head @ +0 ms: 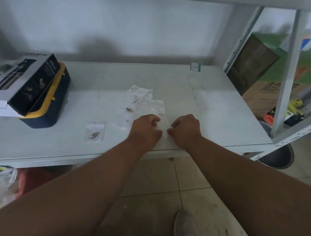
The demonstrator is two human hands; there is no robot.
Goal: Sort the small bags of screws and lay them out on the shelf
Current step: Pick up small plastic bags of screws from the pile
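Observation:
A heap of small clear bags [146, 100] lies in the middle of the white shelf [213, 111]. One clear bag with screws [94, 131] lies alone to the left, near the front edge. My left hand [145, 129] and my right hand [185, 129] rest side by side just in front of the heap, fingers curled. Between them they pinch a clear bag [164, 124], which is blurred and hard to make out. A loose screw [128, 109] shows at the heap's left side.
A black box [26, 82] lies on a navy and yellow case [50, 102] at the shelf's left end. A small white and green item [195, 66] stands at the back right. Shelf uprights [288, 73] and cardboard boxes [263, 83] are to the right. Tiled floor below.

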